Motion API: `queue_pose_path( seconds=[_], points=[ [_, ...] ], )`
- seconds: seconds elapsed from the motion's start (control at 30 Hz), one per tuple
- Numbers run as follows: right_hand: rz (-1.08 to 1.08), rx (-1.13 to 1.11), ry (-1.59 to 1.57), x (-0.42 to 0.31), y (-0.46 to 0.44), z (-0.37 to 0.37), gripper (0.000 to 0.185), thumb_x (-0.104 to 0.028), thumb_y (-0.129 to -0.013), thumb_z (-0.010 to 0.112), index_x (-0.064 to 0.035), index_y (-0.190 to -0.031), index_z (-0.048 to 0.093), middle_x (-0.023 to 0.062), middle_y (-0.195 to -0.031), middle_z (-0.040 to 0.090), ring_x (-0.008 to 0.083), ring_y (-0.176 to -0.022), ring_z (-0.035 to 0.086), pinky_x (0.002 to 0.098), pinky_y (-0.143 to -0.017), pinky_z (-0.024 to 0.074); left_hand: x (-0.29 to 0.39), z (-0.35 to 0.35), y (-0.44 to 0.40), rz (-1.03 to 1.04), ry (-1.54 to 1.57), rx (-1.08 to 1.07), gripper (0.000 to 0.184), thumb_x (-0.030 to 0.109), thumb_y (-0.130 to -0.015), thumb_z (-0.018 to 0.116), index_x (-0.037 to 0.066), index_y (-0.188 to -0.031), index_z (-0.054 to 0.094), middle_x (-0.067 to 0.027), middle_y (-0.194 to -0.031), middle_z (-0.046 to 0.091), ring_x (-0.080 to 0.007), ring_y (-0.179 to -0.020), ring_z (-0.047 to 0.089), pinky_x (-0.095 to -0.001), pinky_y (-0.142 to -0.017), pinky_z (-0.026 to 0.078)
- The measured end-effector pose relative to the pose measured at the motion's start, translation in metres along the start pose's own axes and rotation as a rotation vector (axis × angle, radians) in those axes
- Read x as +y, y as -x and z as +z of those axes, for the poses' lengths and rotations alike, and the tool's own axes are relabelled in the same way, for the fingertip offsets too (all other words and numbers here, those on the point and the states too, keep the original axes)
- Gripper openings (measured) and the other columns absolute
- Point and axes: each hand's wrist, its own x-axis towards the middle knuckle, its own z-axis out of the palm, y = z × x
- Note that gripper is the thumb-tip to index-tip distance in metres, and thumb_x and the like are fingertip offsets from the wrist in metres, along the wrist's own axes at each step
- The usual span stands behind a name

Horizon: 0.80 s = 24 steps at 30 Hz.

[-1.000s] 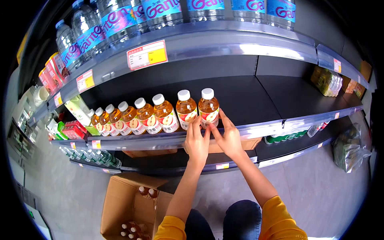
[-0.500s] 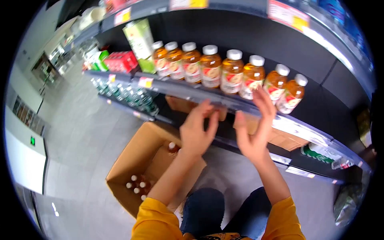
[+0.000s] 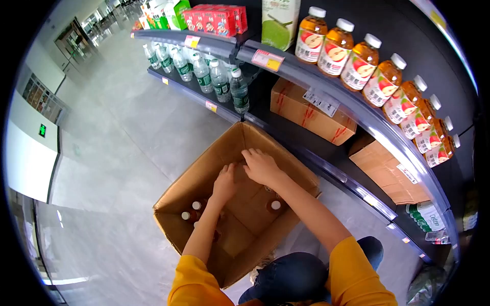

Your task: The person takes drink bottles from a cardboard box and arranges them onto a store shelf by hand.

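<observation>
Both my hands are over the open cardboard box on the floor. My left hand has its fingers loosely bent, with nothing seen in it. Close beside it, my right hand reaches across the box, fingers half curled and the thumb apart, also with nothing visible in it. Below the hands, a few white-capped juice bottles stand at the box's left side, partly hidden by my left forearm. Another bottle stands at the right side, near my right forearm.
A row of apple juice bottles lines the shelf, next to a green-and-white carton. Red drink packs sit further left. Below are water bottles and cardboard boxes. Shelf edges curve close by on the right.
My hands have moved from in front of the juice shelf down and left to over the cardboard box. The view has turned left and come closer to the box.
</observation>
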Motion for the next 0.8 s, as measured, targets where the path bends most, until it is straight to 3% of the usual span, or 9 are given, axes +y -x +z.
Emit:
queue_pose_path(
  seconds=[0.1, 0.17, 0.2, 0.27, 0.37, 0.43, 0.53, 0.63, 0.8],
  points=[
    [-0.034, -0.137, 0.247, 0.03, -0.004, 0.032, 0.032, -0.013, -0.079, 0.057, 0.0001, -0.107, 0.051, 0.0157, -0.103, 0.056, 0.0313, -0.093, 0.057, 0.0381, -0.076, 0.048, -0.02, 0.028, -0.006, -0.013, 0.108, -0.119, 0.061, 0.024, -0.07, 0.069, 0.003, -0.121, 0.041, -0.0211, -0.119, 0.045, -0.0386, -0.11, 0.044, -0.0432, -0.088, 0.041],
    [0.264, -0.248, 0.301, 0.039, -0.003, 0.042, 0.027, -0.012, -0.076, 0.059, 0.001, -0.1, 0.058, 0.0158, -0.098, 0.06, 0.0309, -0.091, 0.059, 0.0386, -0.073, 0.0492, -0.028, 0.05, -0.01, -0.076, 0.144, -0.197, 0.072, 0.028, -0.067, 0.072, 0.003, -0.125, 0.038, -0.0245, -0.125, 0.041, -0.0406, -0.115, 0.039, -0.0443, -0.094, 0.037],
    [0.271, -0.253, 0.304, 0.04, -0.005, 0.041, 0.027, -0.012, -0.076, 0.059, 0.001, -0.1, 0.058, 0.0158, -0.098, 0.06, 0.0309, -0.091, 0.059, 0.0386, -0.073, 0.0492, -0.029, 0.06, -0.012, -0.089, 0.146, -0.192, 0.075, 0.028, -0.068, 0.072, 0.002, -0.127, 0.035, -0.0251, -0.126, 0.04, -0.0407, -0.117, 0.037, -0.0443, -0.095, 0.036],
    [0.557, -0.579, 0.24, 0.044, -0.004, 0.039, 0.026, -0.012, -0.074, 0.061, 0.0017, -0.095, 0.06, 0.0172, -0.097, 0.061, 0.031, -0.089, 0.06, 0.0389, -0.071, 0.0501, -0.031, 0.078, -0.017, -0.098, 0.157, -0.201, 0.078, 0.029, -0.068, 0.072, 0.001, -0.129, 0.032, -0.0257, -0.128, 0.038, -0.0409, -0.119, 0.036, -0.0442, -0.096, 0.034],
    [0.77, -0.347, 0.046, 0.048, 0.008, 0.049, 0.028, -0.013, -0.074, 0.06, 0.0026, -0.097, 0.06, 0.0189, -0.095, 0.062, 0.0316, -0.089, 0.06, 0.0384, -0.075, 0.0498, -0.029, 0.099, -0.031, -0.118, 0.283, -0.239, 0.079, 0.024, -0.068, 0.072, 0.001, -0.131, 0.03, -0.0251, -0.127, 0.039, -0.0416, -0.118, 0.037, -0.0442, -0.095, 0.036],
    [0.767, -0.283, 0.011, 0.064, 0.013, 0.066, 0.028, -0.011, -0.074, 0.062, 0.0057, -0.096, 0.058, 0.0201, -0.092, 0.062, 0.0302, -0.081, 0.063, 0.0378, -0.066, 0.0532, -0.037, 0.119, -0.039, -0.1, 0.432, -0.204, 0.078, 0.014, -0.067, 0.07, 0.002, -0.132, 0.029, -0.0252, -0.125, 0.039, -0.042, -0.116, 0.038, -0.0432, -0.094, 0.037],
    [1.0, -0.246, -0.708, 0.081, 0.017, 0.083, 0.031, -0.009, -0.075, 0.064, 0.0072, -0.097, 0.05, 0.02, -0.078, 0.06, 0.0274, -0.052, 0.062, 0.0325, -0.037, 0.0505, -0.044, 0.137, -0.048, -0.039, 0.433, -0.179, 0.076, 0.005, -0.066, 0.068, 0.003, -0.132, 0.029, -0.0252, -0.123, 0.04, -0.0414, -0.114, 0.041, -0.0417, -0.093, 0.039],
    [1.037, -0.096, -0.819, 0.078, 0.019, 0.087, 0.044, -0.015, -0.076, 0.065, 0.0067, -0.107, 0.043, 0.0196, -0.068, 0.058, 0.0284, -0.053, 0.062, 0.0331, -0.039, 0.0515, -0.045, 0.146, -0.053, -0.059, 0.453, -0.18, 0.075, 0.002, -0.065, 0.066, 0.003, -0.131, 0.03, -0.0248, -0.122, 0.04, -0.0408, -0.113, 0.042, -0.0403, -0.092, 0.039],
    [0.967, -0.15, -0.898, 0.089, 0.018, 0.098, 0.052, -0.018, -0.079, 0.064, 0.0094, -0.113, 0.036, 0.0195, -0.066, 0.059, 0.028, -0.049, 0.061, 0.034, -0.038, 0.0507, -0.034, 0.14, -0.051, -0.032, 0.445, -0.164, 0.072, 0.0, -0.065, 0.064, 0.001, -0.129, 0.031, -0.0253, -0.117, 0.044, -0.0421, -0.106, 0.047, -0.0424, -0.086, 0.042]
  ],
)
